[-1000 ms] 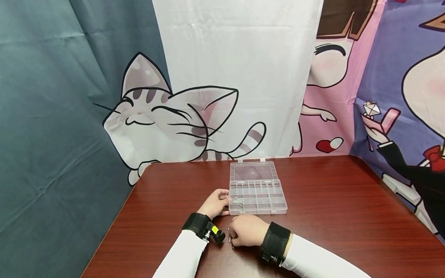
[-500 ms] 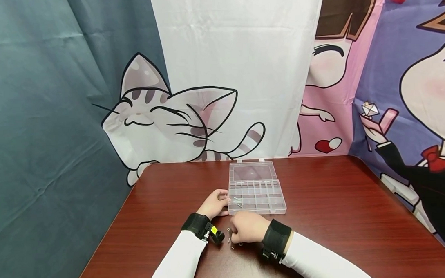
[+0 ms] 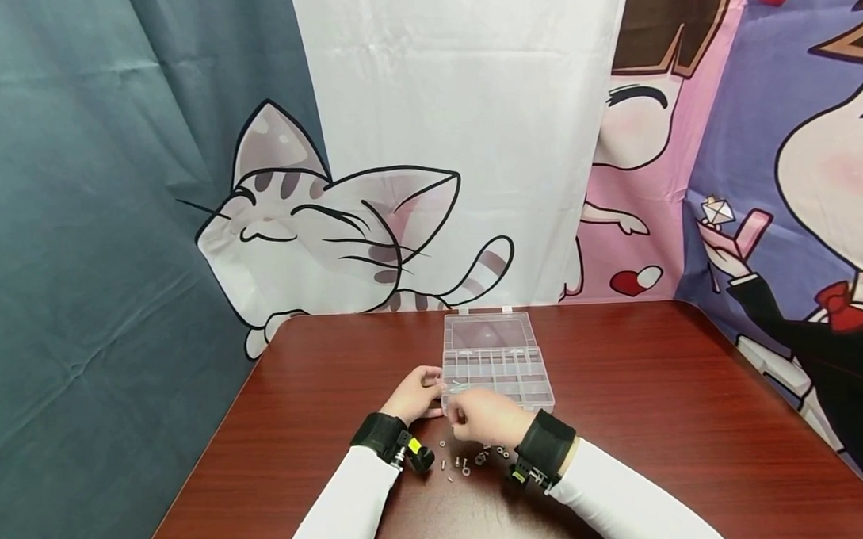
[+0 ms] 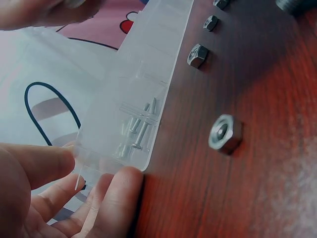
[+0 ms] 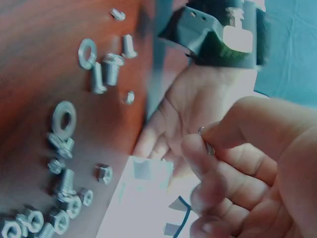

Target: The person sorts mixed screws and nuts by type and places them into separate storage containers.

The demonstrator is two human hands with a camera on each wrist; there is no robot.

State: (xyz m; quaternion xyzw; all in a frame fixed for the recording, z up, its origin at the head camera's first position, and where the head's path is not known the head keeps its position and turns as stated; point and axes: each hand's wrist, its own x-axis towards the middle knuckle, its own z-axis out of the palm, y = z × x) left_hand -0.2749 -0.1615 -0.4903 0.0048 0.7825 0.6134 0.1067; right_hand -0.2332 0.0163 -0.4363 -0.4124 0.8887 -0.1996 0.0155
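My left hand [image 3: 416,395] grips the left side of a clear plastic compartment box [image 3: 547,386], thumb and fingertips at its corner in the left wrist view. Several silvery screws [image 4: 142,131] lie inside, seen through the cloudy wall. Over the box's front left part is my right hand [image 3: 492,418], with thumb and index finger pinching a small metal screw [image 5: 210,148]. Fingertips cover most of that screw. In front of the box, loose hardware lies on the table: bolts [image 5: 113,70], hex nuts [image 4: 232,136] and flat washers [image 5: 56,121].
The box's transparent lid [image 3: 491,331] is folded back toward the table's far edge. A dark red wooden table [image 3: 621,374] carries everything, with printed curtains [image 3: 468,102] behind it. Each wrist wears a black camera strap [image 3: 547,448].
My right hand has risen from the loose hardware and moved forward over the box's front edge with the screw, uncovering nuts, bolts and washers. My left hand has stayed at the box.
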